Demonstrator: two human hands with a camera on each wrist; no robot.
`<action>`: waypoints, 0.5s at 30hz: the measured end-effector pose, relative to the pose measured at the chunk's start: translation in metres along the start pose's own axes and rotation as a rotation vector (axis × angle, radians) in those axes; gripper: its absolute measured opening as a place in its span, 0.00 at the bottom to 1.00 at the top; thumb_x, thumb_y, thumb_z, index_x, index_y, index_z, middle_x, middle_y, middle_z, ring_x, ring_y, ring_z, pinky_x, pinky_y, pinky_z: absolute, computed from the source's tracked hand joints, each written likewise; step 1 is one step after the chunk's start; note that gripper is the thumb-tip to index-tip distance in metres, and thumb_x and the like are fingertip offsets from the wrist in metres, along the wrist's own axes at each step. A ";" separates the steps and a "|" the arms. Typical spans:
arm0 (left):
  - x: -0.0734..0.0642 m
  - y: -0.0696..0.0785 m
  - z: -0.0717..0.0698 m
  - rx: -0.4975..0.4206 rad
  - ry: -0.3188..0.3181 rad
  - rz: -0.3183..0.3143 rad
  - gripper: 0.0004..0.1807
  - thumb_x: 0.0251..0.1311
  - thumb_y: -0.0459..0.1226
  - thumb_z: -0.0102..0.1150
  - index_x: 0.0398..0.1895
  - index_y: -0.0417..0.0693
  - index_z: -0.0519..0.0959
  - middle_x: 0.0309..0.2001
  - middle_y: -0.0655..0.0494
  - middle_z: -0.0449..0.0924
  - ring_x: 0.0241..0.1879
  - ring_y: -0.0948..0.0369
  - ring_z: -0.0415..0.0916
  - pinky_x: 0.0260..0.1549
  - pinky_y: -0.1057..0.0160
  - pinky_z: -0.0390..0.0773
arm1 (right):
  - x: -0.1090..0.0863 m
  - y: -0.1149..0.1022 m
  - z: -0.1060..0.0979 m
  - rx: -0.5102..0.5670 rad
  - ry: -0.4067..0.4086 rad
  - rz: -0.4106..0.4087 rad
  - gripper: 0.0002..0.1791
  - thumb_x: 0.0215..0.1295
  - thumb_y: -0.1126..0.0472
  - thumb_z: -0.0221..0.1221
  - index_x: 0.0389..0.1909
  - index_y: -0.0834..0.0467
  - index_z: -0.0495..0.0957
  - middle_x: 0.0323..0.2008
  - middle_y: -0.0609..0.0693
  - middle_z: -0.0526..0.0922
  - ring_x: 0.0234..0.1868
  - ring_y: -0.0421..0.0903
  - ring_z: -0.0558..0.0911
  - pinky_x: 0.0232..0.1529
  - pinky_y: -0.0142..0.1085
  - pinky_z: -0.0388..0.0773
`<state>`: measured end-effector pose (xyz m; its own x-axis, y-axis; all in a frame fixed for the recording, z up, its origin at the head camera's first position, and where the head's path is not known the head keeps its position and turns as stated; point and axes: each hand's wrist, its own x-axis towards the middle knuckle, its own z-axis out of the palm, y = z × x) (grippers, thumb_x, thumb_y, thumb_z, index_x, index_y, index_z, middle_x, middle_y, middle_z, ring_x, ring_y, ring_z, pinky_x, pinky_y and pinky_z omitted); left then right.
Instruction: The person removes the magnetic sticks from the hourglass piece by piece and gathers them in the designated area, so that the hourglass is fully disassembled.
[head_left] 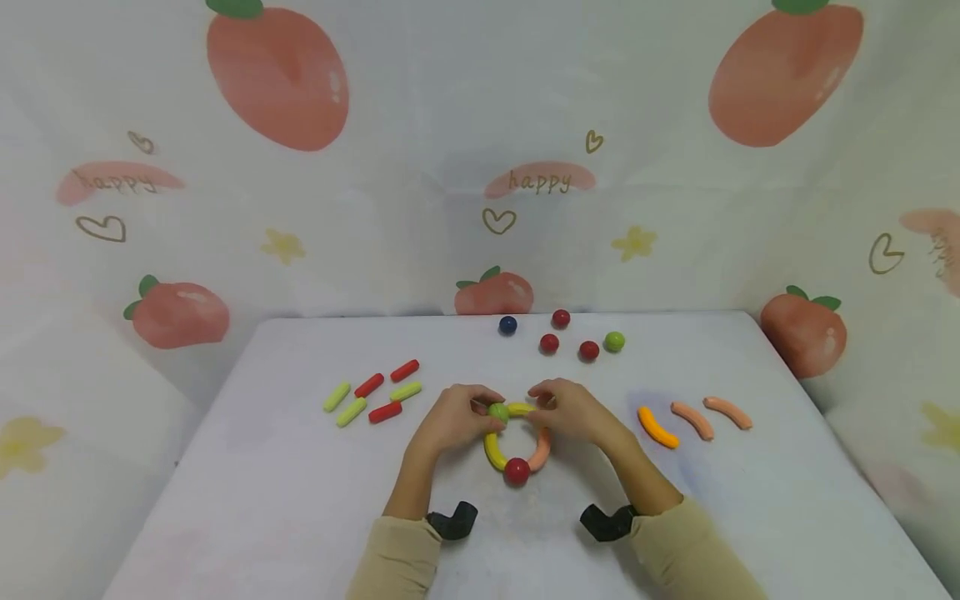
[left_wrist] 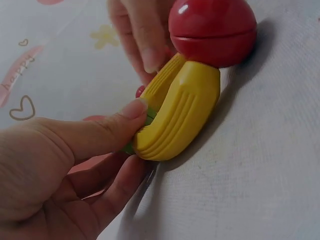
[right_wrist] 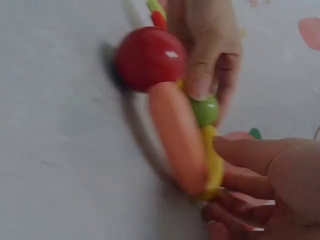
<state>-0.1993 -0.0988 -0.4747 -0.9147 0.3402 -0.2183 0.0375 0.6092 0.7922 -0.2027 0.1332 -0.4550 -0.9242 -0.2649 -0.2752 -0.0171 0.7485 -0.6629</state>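
Note:
A ring of curved pieces and balls lies on the table. It has a green ball (head_left: pixel 498 412) at upper left, a yellow curved piece (head_left: pixel 519 409) at the top, a second yellow curved piece (head_left: pixel 494 452) at lower left, a salmon curved piece (head_left: pixel 540 450) at right and a grooved red ball (head_left: pixel 517 472) nearest me. My left hand (head_left: pixel 457 417) pinches the green ball, which its thumb mostly hides in the left wrist view. On the far right side, my right hand (head_left: pixel 573 410) holds the top yellow piece between thumb and fingers, near the salmon piece's end.
Several red sticks (head_left: pixel 369 385) and light green sticks (head_left: pixel 351 412) lie to the left. At the back are a dark blue ball (head_left: pixel 507 325), several red balls (head_left: pixel 549 343) and a green ball (head_left: pixel 615 341). An orange curved piece (head_left: pixel 657 427) and salmon ones (head_left: pixel 692 421) lie right.

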 end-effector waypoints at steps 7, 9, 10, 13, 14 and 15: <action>0.001 0.001 0.001 -0.023 -0.024 0.026 0.18 0.57 0.44 0.75 0.52 0.58 0.86 0.47 0.61 0.86 0.44 0.60 0.79 0.48 0.59 0.83 | -0.010 0.007 0.027 0.046 0.102 -0.049 0.11 0.64 0.56 0.69 0.46 0.52 0.85 0.34 0.46 0.81 0.37 0.43 0.75 0.41 0.34 0.79; 0.001 0.000 0.002 -0.024 -0.042 0.026 0.18 0.56 0.44 0.75 0.51 0.58 0.86 0.45 0.61 0.86 0.43 0.60 0.79 0.47 0.60 0.82 | -0.012 0.008 0.028 0.035 0.146 -0.040 0.10 0.66 0.56 0.67 0.46 0.54 0.85 0.34 0.47 0.81 0.36 0.43 0.76 0.41 0.34 0.78; 0.001 0.000 0.003 -0.025 -0.049 0.027 0.18 0.56 0.43 0.75 0.51 0.58 0.87 0.45 0.61 0.86 0.43 0.60 0.78 0.46 0.61 0.82 | -0.013 0.008 0.027 0.028 0.172 -0.031 0.10 0.67 0.57 0.66 0.46 0.55 0.85 0.34 0.47 0.82 0.36 0.43 0.76 0.42 0.35 0.79; 0.001 0.000 0.003 -0.017 -0.064 0.028 0.17 0.56 0.43 0.75 0.50 0.59 0.87 0.42 0.62 0.85 0.42 0.59 0.77 0.44 0.62 0.81 | -0.018 0.008 0.016 0.019 0.251 0.010 0.14 0.69 0.56 0.64 0.50 0.59 0.84 0.38 0.51 0.83 0.37 0.44 0.77 0.43 0.36 0.81; 0.001 0.000 0.003 -0.013 -0.065 0.027 0.17 0.56 0.43 0.76 0.50 0.59 0.87 0.41 0.62 0.84 0.42 0.59 0.77 0.44 0.62 0.81 | -0.020 0.009 0.009 0.017 0.277 0.021 0.15 0.70 0.56 0.63 0.52 0.60 0.83 0.39 0.52 0.83 0.38 0.45 0.77 0.42 0.36 0.81; 0.000 0.001 0.002 -0.012 -0.064 0.027 0.17 0.56 0.43 0.76 0.49 0.59 0.87 0.41 0.62 0.84 0.42 0.59 0.77 0.44 0.62 0.81 | -0.022 0.010 0.001 0.016 0.301 0.017 0.16 0.69 0.56 0.64 0.52 0.61 0.83 0.40 0.53 0.84 0.38 0.46 0.78 0.42 0.36 0.81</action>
<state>-0.1988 -0.0969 -0.4752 -0.8860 0.4013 -0.2323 0.0567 0.5910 0.8047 -0.1825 0.1458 -0.4568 -0.9959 -0.0585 -0.0693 0.0032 0.7410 -0.6715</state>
